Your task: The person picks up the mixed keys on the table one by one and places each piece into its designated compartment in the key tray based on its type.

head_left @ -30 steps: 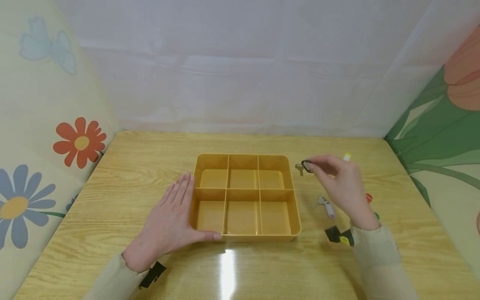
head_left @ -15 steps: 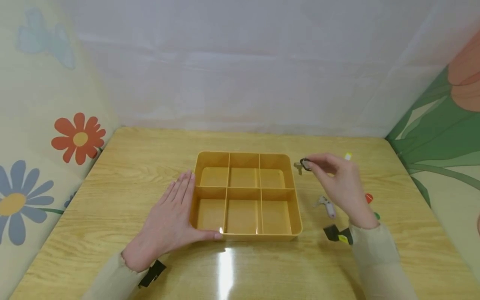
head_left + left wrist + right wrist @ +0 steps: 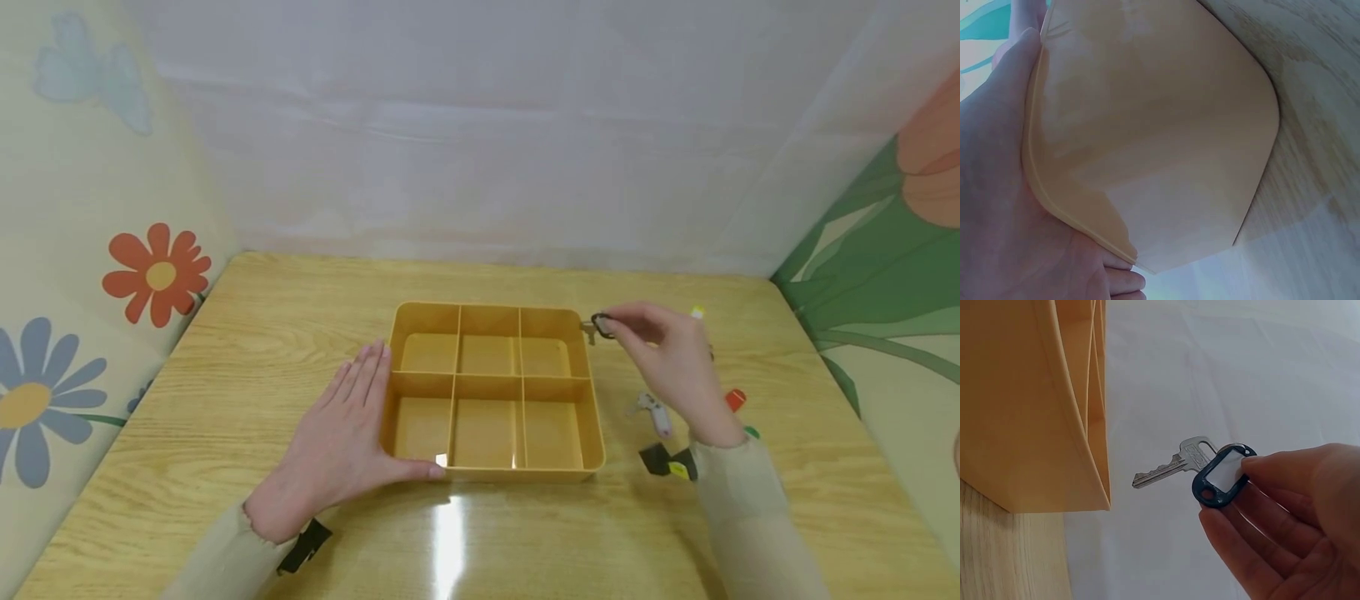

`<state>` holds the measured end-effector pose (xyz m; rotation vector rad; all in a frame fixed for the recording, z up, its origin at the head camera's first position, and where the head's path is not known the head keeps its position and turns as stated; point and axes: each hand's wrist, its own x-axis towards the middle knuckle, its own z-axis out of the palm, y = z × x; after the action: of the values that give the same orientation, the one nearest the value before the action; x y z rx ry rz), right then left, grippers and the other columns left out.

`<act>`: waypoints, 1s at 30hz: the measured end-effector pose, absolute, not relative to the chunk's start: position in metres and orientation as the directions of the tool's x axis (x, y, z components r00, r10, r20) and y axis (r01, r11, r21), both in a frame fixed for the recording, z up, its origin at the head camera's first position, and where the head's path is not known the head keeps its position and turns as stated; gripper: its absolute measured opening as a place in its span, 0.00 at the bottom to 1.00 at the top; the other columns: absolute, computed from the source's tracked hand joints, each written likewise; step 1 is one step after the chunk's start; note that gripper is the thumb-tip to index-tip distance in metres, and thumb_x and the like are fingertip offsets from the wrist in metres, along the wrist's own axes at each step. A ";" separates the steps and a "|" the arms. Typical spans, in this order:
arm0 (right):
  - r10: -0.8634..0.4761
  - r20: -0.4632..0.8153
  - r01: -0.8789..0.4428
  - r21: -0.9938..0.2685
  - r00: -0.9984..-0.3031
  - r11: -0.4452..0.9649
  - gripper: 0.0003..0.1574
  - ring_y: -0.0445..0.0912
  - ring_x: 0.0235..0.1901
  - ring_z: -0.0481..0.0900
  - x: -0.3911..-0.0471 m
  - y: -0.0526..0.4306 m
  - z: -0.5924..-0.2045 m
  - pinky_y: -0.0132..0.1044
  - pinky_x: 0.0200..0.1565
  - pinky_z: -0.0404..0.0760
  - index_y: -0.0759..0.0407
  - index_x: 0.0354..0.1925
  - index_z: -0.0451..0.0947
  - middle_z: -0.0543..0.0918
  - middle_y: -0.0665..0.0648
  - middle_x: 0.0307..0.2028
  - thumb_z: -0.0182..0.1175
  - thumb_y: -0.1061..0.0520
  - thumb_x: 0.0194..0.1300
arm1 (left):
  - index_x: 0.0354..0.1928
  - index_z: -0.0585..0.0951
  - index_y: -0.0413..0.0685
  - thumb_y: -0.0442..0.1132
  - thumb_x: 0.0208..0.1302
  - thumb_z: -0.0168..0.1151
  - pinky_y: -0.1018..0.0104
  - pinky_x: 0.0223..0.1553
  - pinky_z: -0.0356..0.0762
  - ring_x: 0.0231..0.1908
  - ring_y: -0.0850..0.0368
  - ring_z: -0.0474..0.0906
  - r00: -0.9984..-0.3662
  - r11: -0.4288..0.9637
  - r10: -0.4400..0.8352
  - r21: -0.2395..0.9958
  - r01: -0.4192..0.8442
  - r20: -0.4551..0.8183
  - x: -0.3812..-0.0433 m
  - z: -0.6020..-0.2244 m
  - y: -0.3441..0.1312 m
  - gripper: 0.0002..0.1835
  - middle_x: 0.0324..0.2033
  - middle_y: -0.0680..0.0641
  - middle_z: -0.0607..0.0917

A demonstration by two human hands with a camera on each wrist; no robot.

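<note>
A yellow six-compartment box (image 3: 517, 476) sits mid-table. My left hand (image 3: 337, 446) rests against its left side with straight fingers, the thumb lying along the front rim. In the left wrist view the palm meets the rim of the box wall (image 3: 1166, 137). Thumb and fingers of my right hand (image 3: 671, 362) pinch a key tag (image 3: 1210, 495), dark-framed with a white label. A silver key (image 3: 1161, 472) hangs from its ring, blade towards the box. From the head, this key overlaps the box's far right rim; in the right wrist view it shows beside the box corner.
Right of the box, a key with a pale tag (image 3: 660, 419) lies on the wooden table (image 3: 300, 287). Partly behind the right arm are a red tag (image 3: 735, 400) and a green piece (image 3: 752, 432). A yellow-and-white piece (image 3: 698, 312) lies farther back. A white backdrop (image 3: 480, 167) stands behind.
My right hand has moved a little left with the key and tag, bringing the key to the box's right rim. The left hand stays in place on the box.
</note>
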<state>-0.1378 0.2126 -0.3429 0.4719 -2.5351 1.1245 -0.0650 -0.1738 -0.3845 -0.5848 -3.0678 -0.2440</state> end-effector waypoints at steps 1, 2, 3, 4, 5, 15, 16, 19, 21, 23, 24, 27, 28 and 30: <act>-0.166 0.420 -0.424 -0.649 -0.892 0.631 0.09 0.42 0.38 0.86 -0.138 0.212 -0.343 0.24 0.41 0.82 0.58 0.48 0.87 0.89 0.52 0.42 0.67 0.59 0.70 | 0.79 0.35 0.37 0.93 0.39 0.45 0.47 0.76 0.42 0.78 0.43 0.35 -0.930 0.918 0.364 0.151 0.366 0.038 -0.065 -0.385 -0.174 0.81 0.79 0.38 0.37; -0.166 0.417 -0.422 -0.652 -0.893 0.630 0.09 0.42 0.38 0.86 -0.139 0.212 -0.344 0.24 0.41 0.83 0.58 0.48 0.87 0.89 0.51 0.42 0.67 0.59 0.70 | 0.79 0.35 0.37 0.93 0.39 0.45 0.47 0.76 0.42 0.78 0.42 0.36 -0.931 0.919 0.364 0.150 0.365 0.038 -0.065 -0.385 -0.174 0.81 0.79 0.38 0.37; -0.168 0.415 -0.422 -0.656 -0.894 0.626 0.10 0.41 0.38 0.86 -0.139 0.212 -0.344 0.25 0.41 0.83 0.58 0.48 0.87 0.89 0.51 0.42 0.67 0.59 0.70 | 0.79 0.35 0.37 0.93 0.39 0.45 0.47 0.76 0.42 0.78 0.42 0.36 -0.931 0.919 0.364 0.149 0.365 0.040 -0.065 -0.385 -0.174 0.81 0.79 0.37 0.38; -0.169 0.415 -0.423 -0.658 -0.894 0.623 0.10 0.41 0.38 0.86 -0.140 0.212 -0.344 0.25 0.40 0.83 0.58 0.48 0.87 0.89 0.51 0.42 0.67 0.59 0.70 | 0.79 0.35 0.37 0.93 0.39 0.45 0.47 0.76 0.42 0.78 0.42 0.36 -0.931 0.919 0.363 0.149 0.365 0.039 -0.065 -0.385 -0.173 0.81 0.79 0.37 0.38; -0.171 0.414 -0.424 -0.661 -0.894 0.619 0.10 0.41 0.38 0.86 -0.140 0.211 -0.344 0.26 0.40 0.83 0.58 0.48 0.87 0.89 0.51 0.42 0.67 0.58 0.70 | 0.79 0.35 0.36 0.93 0.39 0.45 0.47 0.76 0.42 0.78 0.42 0.36 -0.931 0.919 0.364 0.148 0.365 0.038 -0.065 -0.385 -0.173 0.81 0.79 0.37 0.38; -0.167 0.371 -0.391 -0.687 -0.913 0.613 0.11 0.42 0.39 0.86 -0.144 0.209 -0.344 0.28 0.41 0.84 0.57 0.49 0.87 0.89 0.51 0.42 0.67 0.56 0.70 | 0.80 0.40 0.34 0.93 0.39 0.45 0.47 0.76 0.42 0.78 0.42 0.36 -0.931 0.918 0.363 0.151 0.366 0.048 -0.065 -0.385 -0.174 0.81 0.79 0.38 0.38; -0.167 0.369 -0.389 -0.686 -0.914 0.615 0.11 0.42 0.39 0.86 -0.145 0.209 -0.343 0.28 0.41 0.84 0.57 0.49 0.87 0.89 0.51 0.42 0.67 0.56 0.70 | 0.80 0.39 0.34 0.93 0.39 0.45 0.47 0.76 0.42 0.78 0.42 0.36 -0.931 0.918 0.362 0.152 0.365 0.047 -0.065 -0.385 -0.174 0.81 0.79 0.38 0.38; -0.168 0.359 -0.381 -0.684 -0.918 0.622 0.12 0.42 0.39 0.86 -0.145 0.209 -0.343 0.28 0.42 0.84 0.56 0.50 0.87 0.89 0.51 0.43 0.66 0.55 0.71 | 0.80 0.37 0.36 0.93 0.39 0.45 0.47 0.76 0.42 0.78 0.43 0.35 -0.931 0.919 0.362 0.153 0.364 0.043 -0.065 -0.384 -0.174 0.81 0.79 0.38 0.38; -0.168 0.352 -0.375 -0.683 -0.921 0.626 0.12 0.43 0.39 0.86 -0.146 0.209 -0.343 0.28 0.42 0.83 0.56 0.50 0.87 0.89 0.51 0.43 0.66 0.53 0.72 | 0.80 0.35 0.37 0.93 0.39 0.45 0.47 0.76 0.42 0.78 0.43 0.35 -0.931 0.918 0.363 0.152 0.365 0.042 -0.064 -0.384 -0.174 0.81 0.79 0.38 0.37; -0.170 0.347 -0.373 -0.684 -0.922 0.627 0.13 0.43 0.39 0.86 -0.147 0.209 -0.343 0.28 0.42 0.83 0.56 0.50 0.87 0.89 0.51 0.43 0.65 0.53 0.72 | 0.79 0.35 0.38 0.93 0.39 0.46 0.47 0.76 0.42 0.78 0.43 0.35 -0.930 0.918 0.365 0.151 0.367 0.042 -0.064 -0.384 -0.174 0.81 0.79 0.38 0.37; -0.169 0.346 -0.372 -0.685 -0.923 0.627 0.13 0.43 0.39 0.86 -0.147 0.210 -0.343 0.28 0.41 0.84 0.56 0.50 0.87 0.89 0.51 0.43 0.65 0.53 0.72 | 0.79 0.35 0.38 0.93 0.39 0.46 0.47 0.76 0.42 0.78 0.43 0.35 -0.930 0.917 0.366 0.151 0.368 0.044 -0.064 -0.384 -0.174 0.81 0.79 0.38 0.37; -0.170 0.345 -0.372 -0.690 -0.923 0.621 0.13 0.43 0.39 0.86 -0.148 0.210 -0.343 0.28 0.40 0.84 0.57 0.50 0.86 0.89 0.51 0.43 0.66 0.54 0.72 | 0.80 0.35 0.37 0.93 0.39 0.46 0.47 0.76 0.42 0.78 0.43 0.35 -0.929 0.917 0.367 0.152 0.369 0.045 -0.064 -0.384 -0.174 0.81 0.79 0.38 0.37; -0.168 0.343 -0.370 -0.693 -0.924 0.619 0.12 0.43 0.39 0.86 -0.149 0.210 -0.343 0.28 0.40 0.84 0.57 0.50 0.87 0.89 0.51 0.43 0.66 0.54 0.72 | 0.80 0.35 0.37 0.93 0.39 0.46 0.47 0.76 0.42 0.78 0.43 0.34 -0.930 0.917 0.366 0.154 0.368 0.044 -0.064 -0.384 -0.174 0.81 0.79 0.38 0.37; -0.167 0.340 -0.368 -0.699 -0.925 0.613 0.12 0.43 0.39 0.86 -0.149 0.210 -0.343 0.29 0.40 0.84 0.57 0.50 0.86 0.89 0.52 0.43 0.66 0.55 0.71 | 0.80 0.37 0.36 0.93 0.39 0.46 0.47 0.76 0.42 0.78 0.44 0.34 -0.930 0.917 0.365 0.155 0.368 0.045 -0.064 -0.384 -0.174 0.81 0.79 0.38 0.37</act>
<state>-0.1492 0.2095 -0.3429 0.4384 -2.5980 1.2069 -0.0639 -0.1739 -0.3841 -0.5855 -3.0611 -0.2512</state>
